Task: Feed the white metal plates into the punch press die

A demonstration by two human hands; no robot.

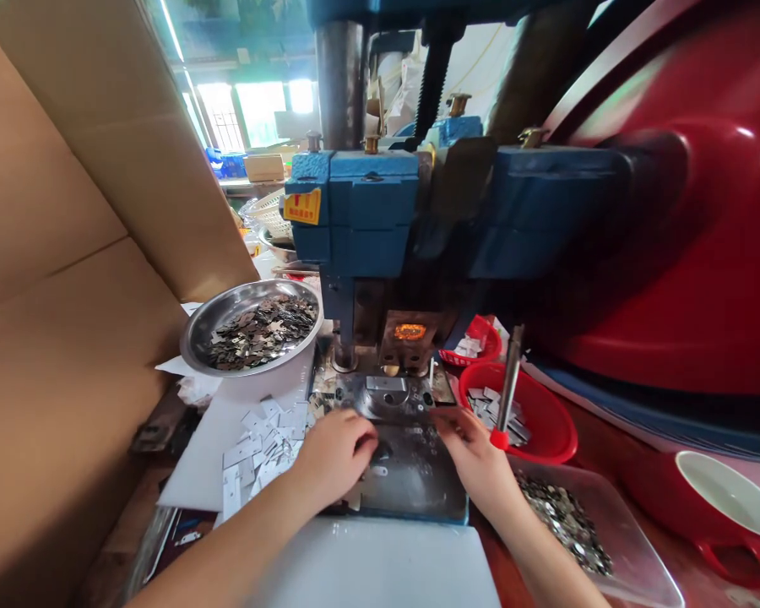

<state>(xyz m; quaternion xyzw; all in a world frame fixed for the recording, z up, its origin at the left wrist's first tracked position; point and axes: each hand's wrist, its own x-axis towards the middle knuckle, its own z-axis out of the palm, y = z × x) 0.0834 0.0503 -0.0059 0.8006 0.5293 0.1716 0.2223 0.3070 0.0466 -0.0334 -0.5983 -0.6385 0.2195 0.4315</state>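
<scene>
My left hand [337, 454] is at the left edge of the press bed, fingers curled inward and thumb close to them; whatever they may hold is hidden. My right hand [474, 452] reaches in from the other side, its fingers stretched toward the die and apart, with nothing visible in them. Between and beyond both hands sits the metal die [389, 397], with a flat light plate [386, 383] on it. A small metal piece [380, 471] lies on the dark press bed [418, 490]. Above the die stands the blue press [373, 219].
Left, flat metal pieces [253, 460] lie loose near a steel bowl [193, 338] of small parts. Right are a red basket [567, 435] of plates, an upright metal lever [510, 380], a clear bin [646, 557] of parts and a red mug [665, 507]. A large red flywheel [690, 279] looms alongside.
</scene>
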